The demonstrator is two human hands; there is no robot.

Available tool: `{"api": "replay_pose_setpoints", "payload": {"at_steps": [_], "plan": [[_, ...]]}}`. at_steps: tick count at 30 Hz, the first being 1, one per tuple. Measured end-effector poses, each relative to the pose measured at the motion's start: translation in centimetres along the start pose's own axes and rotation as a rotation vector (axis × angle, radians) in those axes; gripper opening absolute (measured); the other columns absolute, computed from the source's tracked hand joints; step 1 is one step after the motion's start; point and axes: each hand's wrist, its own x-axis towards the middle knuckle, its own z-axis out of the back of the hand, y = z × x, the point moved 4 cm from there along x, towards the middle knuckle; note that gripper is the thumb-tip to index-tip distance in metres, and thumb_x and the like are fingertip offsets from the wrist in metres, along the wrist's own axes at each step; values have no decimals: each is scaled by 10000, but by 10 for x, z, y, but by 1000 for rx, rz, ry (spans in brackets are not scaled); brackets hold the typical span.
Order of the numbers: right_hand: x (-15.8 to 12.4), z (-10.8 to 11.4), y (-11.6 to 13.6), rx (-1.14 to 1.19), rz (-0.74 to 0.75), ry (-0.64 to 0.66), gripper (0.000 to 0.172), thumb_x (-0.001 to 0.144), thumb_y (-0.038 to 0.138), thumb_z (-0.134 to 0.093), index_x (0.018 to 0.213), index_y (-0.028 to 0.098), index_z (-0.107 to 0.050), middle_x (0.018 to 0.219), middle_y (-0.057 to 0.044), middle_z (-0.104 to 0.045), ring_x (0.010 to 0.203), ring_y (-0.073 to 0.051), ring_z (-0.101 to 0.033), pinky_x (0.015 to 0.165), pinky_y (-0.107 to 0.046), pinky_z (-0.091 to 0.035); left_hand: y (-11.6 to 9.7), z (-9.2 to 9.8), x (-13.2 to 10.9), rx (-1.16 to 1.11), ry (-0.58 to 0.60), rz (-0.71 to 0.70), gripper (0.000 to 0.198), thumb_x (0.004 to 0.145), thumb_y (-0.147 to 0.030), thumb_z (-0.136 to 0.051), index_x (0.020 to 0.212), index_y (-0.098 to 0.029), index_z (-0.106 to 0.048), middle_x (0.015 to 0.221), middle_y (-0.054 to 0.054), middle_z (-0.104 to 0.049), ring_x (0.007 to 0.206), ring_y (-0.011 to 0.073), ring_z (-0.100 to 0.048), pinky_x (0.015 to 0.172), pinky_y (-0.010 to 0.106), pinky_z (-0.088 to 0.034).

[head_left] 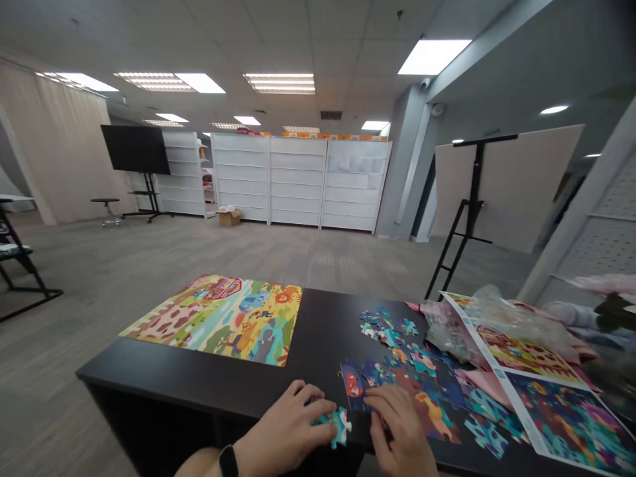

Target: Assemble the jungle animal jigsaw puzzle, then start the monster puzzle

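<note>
My left hand (293, 424) is closed on a teal jigsaw piece (340, 426) with a white tab, low over the front of the black table. Part of that piece is hidden under the fingers. Just right of it, my right hand (401, 430) curls its fingers over the front edge of a partly assembled dark jigsaw puzzle (434, 414), which shows a red figure and an orange one. Whether a loose piece sits under those fingers is hidden. Behind it lie loose teal puzzle pieces (385, 324), and more pieces (485, 434) are to the right.
A colourful animal puzzle (248, 318) lies on the left of the black table (328, 311). At right are a printed picture sheet (566, 404) and crumpled clear plastic bags (517, 318). Beyond the table stand an easel board (521, 185), white shelves (298, 182) and a screen (135, 149).
</note>
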Motion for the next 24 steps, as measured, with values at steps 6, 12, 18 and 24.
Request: {"api": "replay_pose_setpoints", "payload": {"at_steps": [6,12,18,24], "plan": [[3,-5,1,-45,21,18,266,889,142,-538,1128,240,-599,1001,-66,-712,923,-264,-678,811,-437,-550,7,9,7,-98,20,106,271,1052,-330,-515,1316,-374,-552,1251,-19,-660,1090,215,-555,900,386,-373],[3,-5,3,-69,44,1,223,905,144,-515,1090,229,-607,987,-53,-706,920,-237,-672,818,-394,-540,19,8,16,-217,-100,162,303,996,-298,-621,1286,-385,-631,1209,17,-659,1064,242,-540,913,404,-385],[3,-4,-1,-93,103,3,187,872,166,-560,1029,236,-634,952,-42,-725,866,-224,-690,787,-358,-542,61,11,19,-311,-277,339,267,984,-222,-628,1222,-314,-707,1181,60,-625,1104,232,-555,1000,414,-430],[9,-25,5,-158,336,60,257,852,227,-612,1090,273,-695,1034,-32,-792,894,-225,-746,787,-323,-565,75,4,34,-421,-365,416,228,925,-246,-707,1143,-297,-752,1138,56,-642,1076,209,-622,999,369,-489]]}}
